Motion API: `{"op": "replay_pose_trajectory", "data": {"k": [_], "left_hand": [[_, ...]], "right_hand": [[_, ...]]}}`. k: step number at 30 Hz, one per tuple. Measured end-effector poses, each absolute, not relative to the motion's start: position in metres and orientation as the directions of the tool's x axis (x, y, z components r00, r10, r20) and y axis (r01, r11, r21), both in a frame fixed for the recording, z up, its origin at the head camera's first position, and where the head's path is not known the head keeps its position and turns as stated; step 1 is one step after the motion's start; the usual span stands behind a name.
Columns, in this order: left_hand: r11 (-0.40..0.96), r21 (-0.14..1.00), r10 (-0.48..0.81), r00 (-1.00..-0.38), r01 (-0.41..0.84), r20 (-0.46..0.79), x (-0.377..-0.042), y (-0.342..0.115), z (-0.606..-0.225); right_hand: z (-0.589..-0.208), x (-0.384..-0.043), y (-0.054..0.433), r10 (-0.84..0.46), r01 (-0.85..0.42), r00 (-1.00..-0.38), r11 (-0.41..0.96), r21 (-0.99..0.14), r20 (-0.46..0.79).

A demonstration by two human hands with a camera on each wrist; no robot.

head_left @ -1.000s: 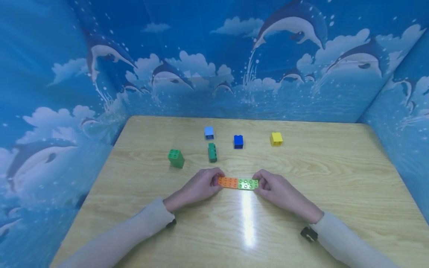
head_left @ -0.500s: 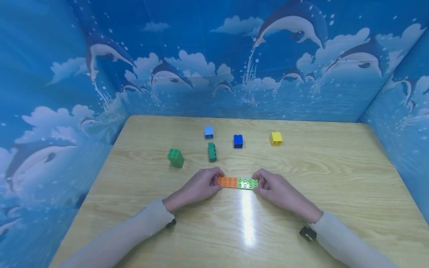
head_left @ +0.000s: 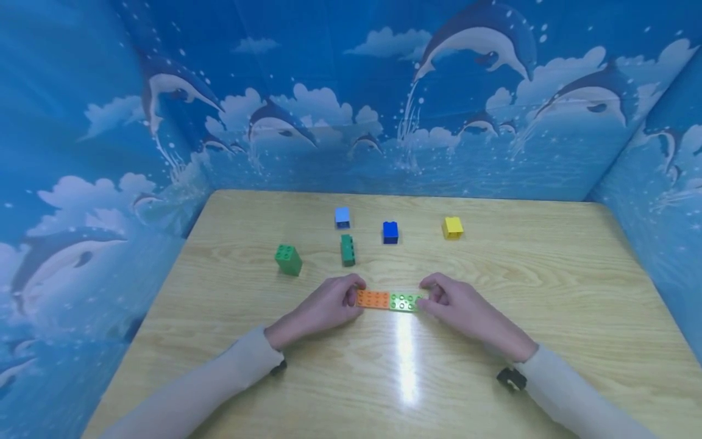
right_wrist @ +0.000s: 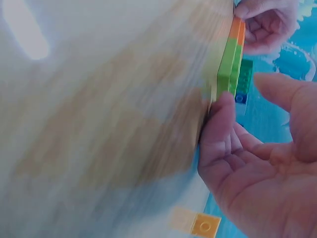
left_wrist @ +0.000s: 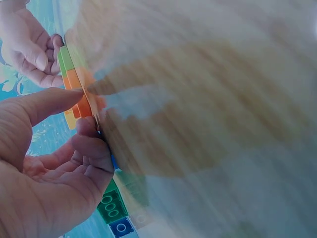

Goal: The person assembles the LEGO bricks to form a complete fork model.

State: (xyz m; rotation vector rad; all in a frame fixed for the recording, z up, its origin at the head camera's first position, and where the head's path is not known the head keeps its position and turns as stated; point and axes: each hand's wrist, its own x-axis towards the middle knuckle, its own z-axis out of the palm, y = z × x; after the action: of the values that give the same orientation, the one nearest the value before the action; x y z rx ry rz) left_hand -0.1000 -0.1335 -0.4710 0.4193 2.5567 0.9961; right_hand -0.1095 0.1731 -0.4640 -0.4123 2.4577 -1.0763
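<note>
An orange building brick (head_left: 375,299) and a light green building brick (head_left: 403,302) lie end to end in one row on the table, studs up. My left hand (head_left: 331,301) pinches the free end of the orange brick between thumb and fingers. In the left wrist view the thumb overlaps the orange brick (left_wrist: 75,79). My right hand (head_left: 459,306) is at the outer end of the light green brick, thumb and forefinger spread apart. The right wrist view has a fingertip right at the end of the light green brick (right_wrist: 227,74), with the thumb held away.
Behind the hands stand a tall green block (head_left: 289,260), a dark green brick (head_left: 348,250), a light blue brick (head_left: 342,217), a dark blue brick (head_left: 390,232) and a yellow brick (head_left: 453,227). Dolphin-printed curtains (head_left: 351,158) border the wooden table (head_left: 548,262).
My right hand has loosened its pinch on the light green brick and drawn slightly right, its fingers parting. The left hand and the bricks stay practically where they were.
</note>
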Motion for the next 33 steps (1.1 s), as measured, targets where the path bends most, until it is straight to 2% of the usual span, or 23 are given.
{"op": "replay_pose_trajectory", "data": {"k": [8,14,20,33], "left_hand": [[0.749,0.635,0.382,-0.907,0.19,-0.179,-0.098,-0.139,-0.469],[0.763,0.612,0.387,-0.905,0.208,-0.176,-0.098,-0.141,-0.469],[0.778,0.59,0.381,-0.908,0.215,-0.172,-0.099,-0.14,-0.47],[0.761,0.593,0.412,-0.902,0.264,-0.128,-0.101,-0.143,-0.473]], "right_hand": [[-0.459,-0.137,0.194,-0.261,-0.107,-0.962,0.64,-0.761,-0.085],[-0.453,-0.171,0.211,-0.122,-0.091,-0.992,0.658,-0.748,0.013],[-0.454,-0.204,0.219,-0.067,0.0,-0.996,0.693,-0.721,-0.065],[-0.456,-0.232,0.211,-0.152,0.025,-0.962,0.779,-0.626,-0.227]]}}
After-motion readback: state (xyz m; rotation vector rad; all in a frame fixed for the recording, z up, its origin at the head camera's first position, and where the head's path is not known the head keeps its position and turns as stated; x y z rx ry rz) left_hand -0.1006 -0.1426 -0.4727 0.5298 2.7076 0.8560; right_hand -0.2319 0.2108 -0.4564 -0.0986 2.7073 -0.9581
